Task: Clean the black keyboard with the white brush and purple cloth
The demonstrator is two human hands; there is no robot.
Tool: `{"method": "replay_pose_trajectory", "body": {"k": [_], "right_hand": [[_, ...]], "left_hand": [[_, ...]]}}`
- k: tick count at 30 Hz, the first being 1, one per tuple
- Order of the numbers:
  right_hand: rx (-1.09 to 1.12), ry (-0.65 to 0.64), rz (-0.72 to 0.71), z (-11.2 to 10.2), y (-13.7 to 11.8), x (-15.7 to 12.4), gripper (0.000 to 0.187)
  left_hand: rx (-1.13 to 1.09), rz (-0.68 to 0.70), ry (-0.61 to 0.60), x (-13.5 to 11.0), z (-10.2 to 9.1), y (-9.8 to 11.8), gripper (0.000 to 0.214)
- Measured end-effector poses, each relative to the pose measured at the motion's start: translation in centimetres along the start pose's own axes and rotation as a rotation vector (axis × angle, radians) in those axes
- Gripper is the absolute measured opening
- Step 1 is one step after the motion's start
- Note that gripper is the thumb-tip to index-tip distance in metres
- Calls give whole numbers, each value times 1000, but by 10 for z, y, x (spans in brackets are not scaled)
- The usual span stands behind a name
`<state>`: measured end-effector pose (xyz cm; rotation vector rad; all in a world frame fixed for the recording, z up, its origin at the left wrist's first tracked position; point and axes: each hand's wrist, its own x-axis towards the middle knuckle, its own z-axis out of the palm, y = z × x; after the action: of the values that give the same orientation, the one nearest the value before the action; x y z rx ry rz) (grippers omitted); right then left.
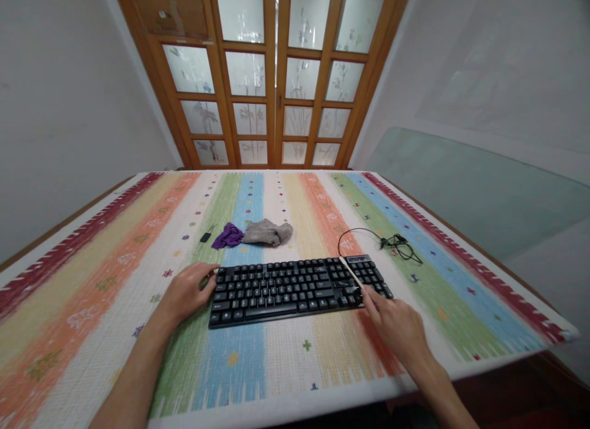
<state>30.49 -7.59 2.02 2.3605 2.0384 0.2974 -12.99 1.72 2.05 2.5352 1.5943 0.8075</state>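
Note:
A black keyboard (pixel 276 291) lies on the striped tablecloth in front of me. My left hand (pixel 190 292) grips its left end, with the thumb and index finger at the edge near the upper corner. Over the right part of the keys, my right hand (pixel 391 321) pinches a thin pale stick (pixel 352 273). The stick slants up and left, its far tip near the keyboard's back edge. Its exact kind is too small to make out, and I cannot tell whether it touches the keys.
Behind the keyboard lie a purple cloth (pixel 228 236), a grey cloth (pixel 267 232) and a small black object (pixel 205 237). A coiled black cable (pixel 402 247) rests at the back right. The tablecloth (pixel 286 355) covers the table; wooden glazed doors (pixel 274 109) stand beyond.

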Motion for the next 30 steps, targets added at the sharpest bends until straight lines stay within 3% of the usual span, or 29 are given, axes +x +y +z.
{"method": "replay_pose_trajectory", "body": {"k": [7,10,13,16,21,30], "right_hand": [[25,39,20,4,20,-2,32],[104,119,33,2,20,0,35],[260,227,-41,-5,10,4,42],[435,242,-182,-17,-10,10,44],[616,95,-478,-41,-58,22,41],[459,-132,-880,-58,-140,55,34]], "left_hand": [[9,1,0,0,0,-1,29],[16,3,-4,1,0,-1,31],[21,5,-9,0,0,-1,33],[33,11,-7,0,1,-1,35],[59,8,0,-1,3,-3,35],[61,20,19,-2,3,-8,31]]}}
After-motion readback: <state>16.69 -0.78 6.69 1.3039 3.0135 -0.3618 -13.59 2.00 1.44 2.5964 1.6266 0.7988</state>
